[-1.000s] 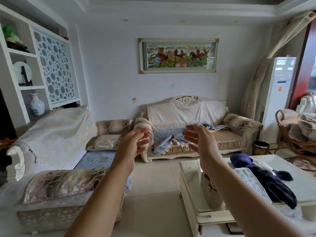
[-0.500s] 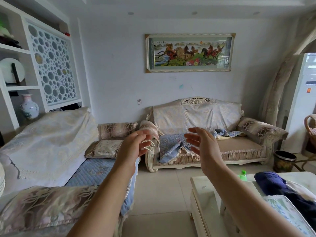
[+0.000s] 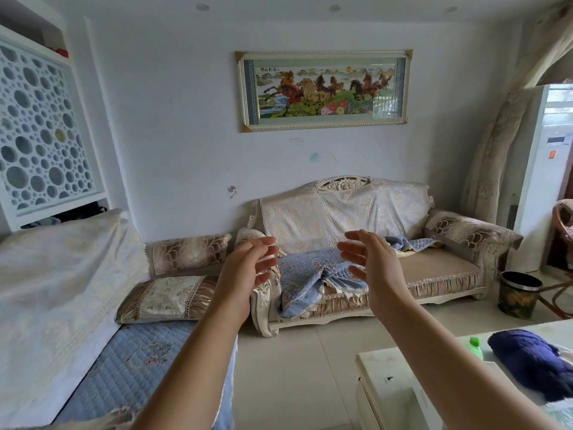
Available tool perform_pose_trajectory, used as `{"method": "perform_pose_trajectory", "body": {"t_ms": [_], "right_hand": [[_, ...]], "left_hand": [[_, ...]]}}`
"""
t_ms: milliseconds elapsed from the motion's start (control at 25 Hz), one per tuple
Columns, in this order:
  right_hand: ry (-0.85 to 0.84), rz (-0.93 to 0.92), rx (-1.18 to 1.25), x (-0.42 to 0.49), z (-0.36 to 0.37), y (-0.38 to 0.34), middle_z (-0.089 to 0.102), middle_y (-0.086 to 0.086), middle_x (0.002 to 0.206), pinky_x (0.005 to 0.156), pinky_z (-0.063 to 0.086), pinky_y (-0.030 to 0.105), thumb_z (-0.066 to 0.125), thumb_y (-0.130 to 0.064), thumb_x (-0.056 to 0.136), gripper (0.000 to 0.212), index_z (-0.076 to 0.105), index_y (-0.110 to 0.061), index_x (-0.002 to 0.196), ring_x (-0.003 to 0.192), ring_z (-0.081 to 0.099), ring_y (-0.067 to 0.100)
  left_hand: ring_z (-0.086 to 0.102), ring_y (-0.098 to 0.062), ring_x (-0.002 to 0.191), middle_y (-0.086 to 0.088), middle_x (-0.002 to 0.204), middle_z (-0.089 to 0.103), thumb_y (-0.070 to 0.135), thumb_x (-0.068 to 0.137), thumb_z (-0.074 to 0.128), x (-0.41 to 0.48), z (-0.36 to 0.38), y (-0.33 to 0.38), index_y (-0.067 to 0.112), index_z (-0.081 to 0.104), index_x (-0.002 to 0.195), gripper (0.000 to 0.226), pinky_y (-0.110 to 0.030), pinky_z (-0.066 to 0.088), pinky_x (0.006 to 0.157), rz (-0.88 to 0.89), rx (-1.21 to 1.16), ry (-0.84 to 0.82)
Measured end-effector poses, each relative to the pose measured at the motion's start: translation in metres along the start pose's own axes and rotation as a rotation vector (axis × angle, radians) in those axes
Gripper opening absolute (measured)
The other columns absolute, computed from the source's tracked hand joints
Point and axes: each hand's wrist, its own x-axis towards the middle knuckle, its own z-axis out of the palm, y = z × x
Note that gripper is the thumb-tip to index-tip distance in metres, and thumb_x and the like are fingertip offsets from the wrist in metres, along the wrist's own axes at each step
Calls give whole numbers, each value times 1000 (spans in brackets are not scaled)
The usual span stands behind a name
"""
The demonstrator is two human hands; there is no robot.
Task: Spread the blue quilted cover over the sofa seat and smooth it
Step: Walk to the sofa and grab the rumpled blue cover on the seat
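The blue quilted cover (image 3: 305,276) lies bunched on the left part of the sofa seat (image 3: 440,268), one corner hanging over the front edge and another fold up at the back right. The beige two-seat sofa (image 3: 344,209) stands against the far wall. My left hand (image 3: 245,271) and my right hand (image 3: 372,265) are raised in front of me, palms facing each other, fingers spread and empty. Both are well short of the sofa, and the right hand hides part of the cover.
A long sofa (image 3: 62,290) with a blue quilted seat cover (image 3: 136,364) and cushions (image 3: 167,299) runs along the left. A white coffee table (image 3: 403,383) with a dark blue cloth (image 3: 533,361) sits at right front. A dark bin (image 3: 519,294) stands beside the far sofa. Tiled floor lies between.
The view has moved closer to the far sofa and turned slightly left. Both hands stay raised and empty in much the same pose.
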Motion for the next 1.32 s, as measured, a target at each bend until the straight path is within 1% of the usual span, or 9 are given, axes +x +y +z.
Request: {"method": "perform_pose_trajectory", "body": {"t_ms": [120, 280, 400, 520, 600, 760, 960, 1120, 1320], "right_hand": [[19, 5, -21, 68, 9, 27, 70, 4, 94, 73, 42, 31, 37, -26, 97, 28, 63, -17, 98, 87, 61, 17], [31, 12, -11, 173, 16, 52, 69, 2, 96, 80, 43, 32, 38, -26, 97, 27, 63, -18, 98, 91, 61, 17], [31, 15, -14, 260, 25, 65, 69, 2, 95, 78, 43, 31, 39, -25, 97, 26, 63, -17, 98, 90, 61, 17], [21, 15, -24, 328, 36, 84, 69, 1, 93, 77, 43, 31, 39, -25, 97, 25, 63, -19, 95, 88, 61, 16], [21, 28, -30, 363, 42, 98, 69, 1, 92, 77, 43, 31, 39, -24, 97, 25, 63, -19, 93, 88, 61, 17], [31, 58, -33, 447, 58, 138, 69, 3, 94, 84, 43, 35, 39, -25, 97, 26, 64, -19, 94, 90, 61, 18], [77, 47, -55, 561, 88, 179, 69, 2, 93, 81, 44, 33, 39, -26, 97, 27, 64, -20, 91, 88, 61, 17], [139, 59, -46, 656, 114, 202, 69, 1, 91, 81, 43, 33, 40, -25, 97, 26, 64, -20, 89, 88, 61, 17], [230, 70, -40, 737, 110, 230, 68, 2, 91, 85, 42, 36, 39, -24, 96, 26, 64, -19, 90, 87, 60, 17]], "left_hand": [[61, -13, 78, 3, 86, 68, 11, 93, 43, 73, 9, -25, 22, 65, 84, 26, -28, 44, 71, -6, 5, -1], [62, -14, 78, 3, 86, 69, 11, 93, 44, 176, 34, -50, 22, 65, 85, 26, -28, 45, 70, 13, 32, -13], [62, -15, 81, 3, 86, 69, 12, 93, 44, 258, 56, -64, 23, 66, 85, 26, -29, 46, 73, 14, 33, -5], [63, -14, 81, 4, 86, 69, 12, 93, 44, 326, 65, -82, 24, 66, 85, 27, -27, 45, 70, 8, 25, 11], [63, -14, 82, 4, 86, 69, 12, 93, 44, 362, 69, -94, 24, 66, 84, 27, -28, 45, 72, -11, 22, 13], [63, -13, 80, 5, 86, 70, 12, 93, 45, 456, 75, -129, 24, 66, 83, 27, -25, 46, 67, -14, 30, 6], [63, -13, 81, 2, 91, 69, 12, 93, 44, 585, 76, -162, 24, 66, 86, 26, -26, 45, 70, -17, 0, -53], [63, -13, 82, 5, 89, 70, 13, 93, 44, 695, 87, -178, 25, 66, 86, 26, -26, 46, 71, -29, 3, -100], [64, -15, 86, 5, 90, 70, 13, 93, 44, 787, 120, -211, 26, 66, 85, 27, -27, 46, 74, -56, 22, -200]]}}
